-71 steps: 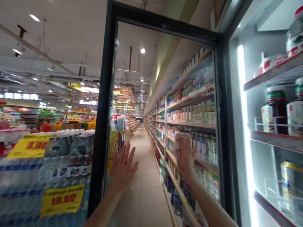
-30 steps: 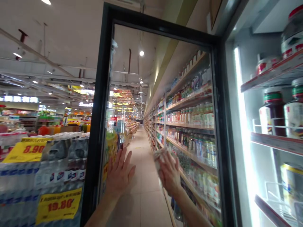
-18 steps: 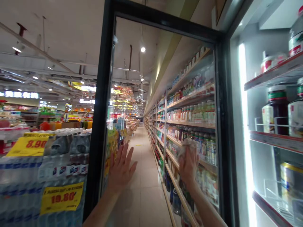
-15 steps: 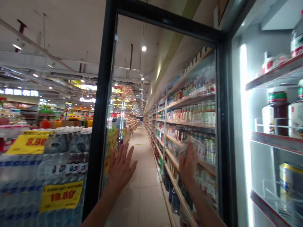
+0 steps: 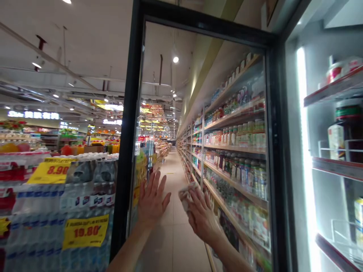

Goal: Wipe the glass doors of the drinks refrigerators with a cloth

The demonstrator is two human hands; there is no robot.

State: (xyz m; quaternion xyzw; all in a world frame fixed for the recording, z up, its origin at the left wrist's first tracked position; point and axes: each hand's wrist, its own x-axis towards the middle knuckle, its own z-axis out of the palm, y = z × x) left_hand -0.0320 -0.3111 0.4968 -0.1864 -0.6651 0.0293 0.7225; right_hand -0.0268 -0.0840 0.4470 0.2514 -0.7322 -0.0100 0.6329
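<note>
here's the glass door (image 5: 128, 124) standing swung out across the middle of the frame, aisle shelves showing through the pane. left hand (image 5: 153, 198), lower centre, lies flat on the glass, fingers fully spread and pointing up, gripping nothing; it looks like a brace, so the door doesn't swing under pressure. right hand (image 5: 202, 217), just beside it to the right, fingers stretched long and only slightly curled, pins a crumpled pale cloth (image 5: 185, 194) against the pane under the fingertips; the cloth peeks out at the upper left of that hand, so the palm's weight sits behind it. the two hands are near each other but apart. at the right edge the lit cooler shelf (image 5: 337, 168) stands exposed with a bottle (image 5: 340, 132) on it; lower left, water packs (image 5: 90, 189) and a yellow price tag (image 5: 85, 231).
</note>
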